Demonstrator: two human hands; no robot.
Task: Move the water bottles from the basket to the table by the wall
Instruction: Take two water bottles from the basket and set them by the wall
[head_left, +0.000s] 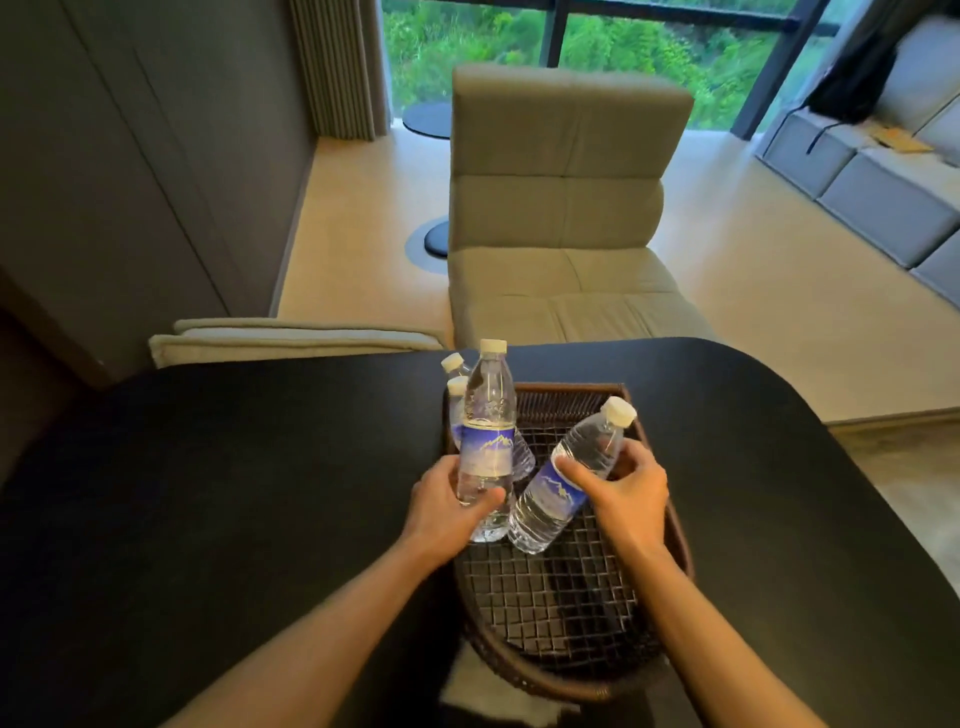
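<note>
At the centre of the frame we see a dark woven basket (566, 597) resting on a black counter (234, 493), its near rim hanging over the counter's lower edge. The left hand (447, 506) is wrapped around the lower half of an upright water bottle (487, 441), thumb across the front below the blue label. The right hand (621, 483) is curled around a tilted bottle (566, 480), whose white cap leans toward the upper right while its base points down into the basket. Both bottles sit over the basket's far half. Just behind the upright one, at the basket's far left corner, we make out two more bottles (456, 387), mostly hidden, only their caps and shoulders showing. Beyond the counter, in the upper middle of the frame, stands a beige chair (558, 197) before a window (649, 57).
</note>
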